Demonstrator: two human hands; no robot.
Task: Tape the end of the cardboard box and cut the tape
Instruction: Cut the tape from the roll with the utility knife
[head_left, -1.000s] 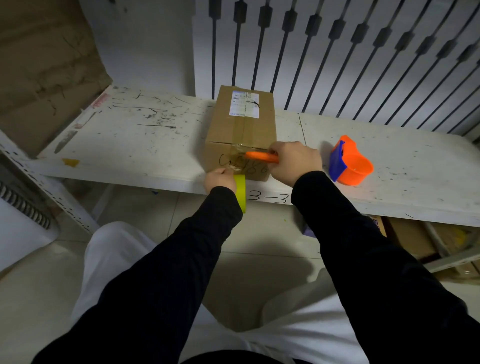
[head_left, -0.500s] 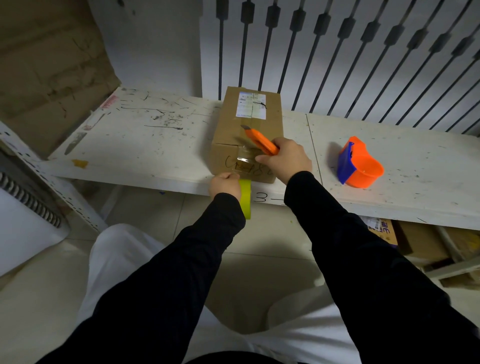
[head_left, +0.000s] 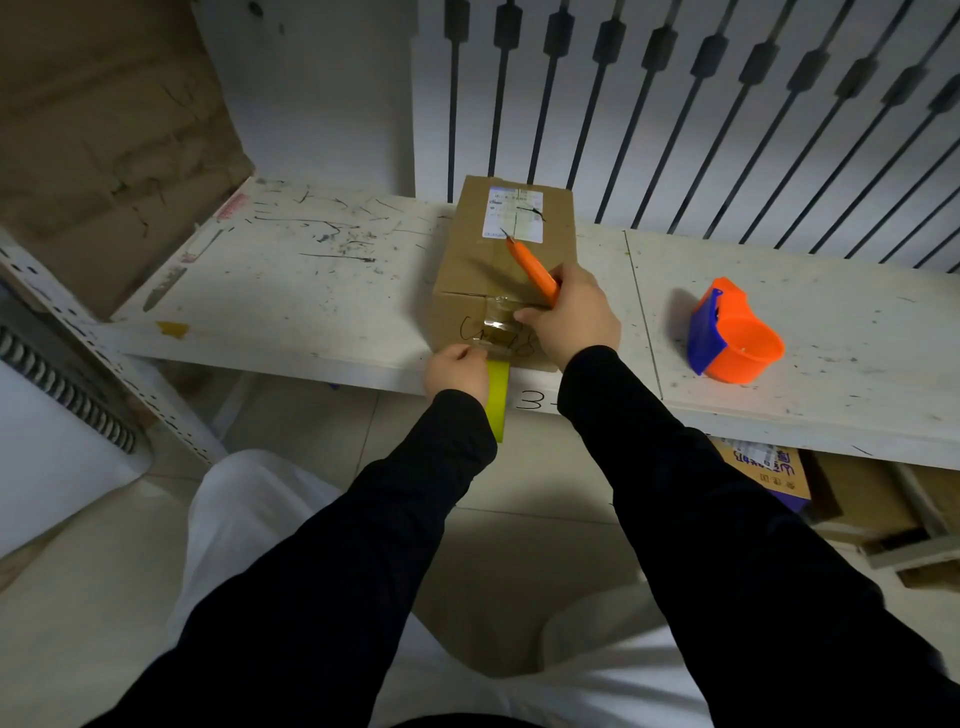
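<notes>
The brown rectangular cardboard box (head_left: 506, 270) sits at the near edge of the scuffed white tabletop (head_left: 291, 291), its near end face flush with that edge and its long side running toward the far edge. A strip of clear glossy tape (head_left: 500, 325) runs from the top seam over the near top edge and down the end face, across handwritten black marks.

The left hand (head_left: 457, 371) is at the tabletop's near edge, its grip closed around a roll of tape with a yellow-green core (head_left: 497, 397) that hangs just below the box's near end. The right hand (head_left: 569, 317) has its grip wrapped around an orange slim plastic utility knife (head_left: 532, 267), blade pointing away over the box top, while its fingertips (head_left: 524, 315) press on the tape at the end face.

The step in hand looks to be smoothing the strip down before the cut. It would go best with the roll pulled taut downward, the fingertips rubbing the tape flat from the edge down. The blade should then cross the tape in the gap between box and roll, away from the left fingers. Whether the tape is already severed cannot be told.

Counted: one box, one tape roll, one knife, one orange-and-blue plastic tape dispenser (head_left: 732, 335) lying well apart toward the right end of the tabletop, and two hands.
</notes>
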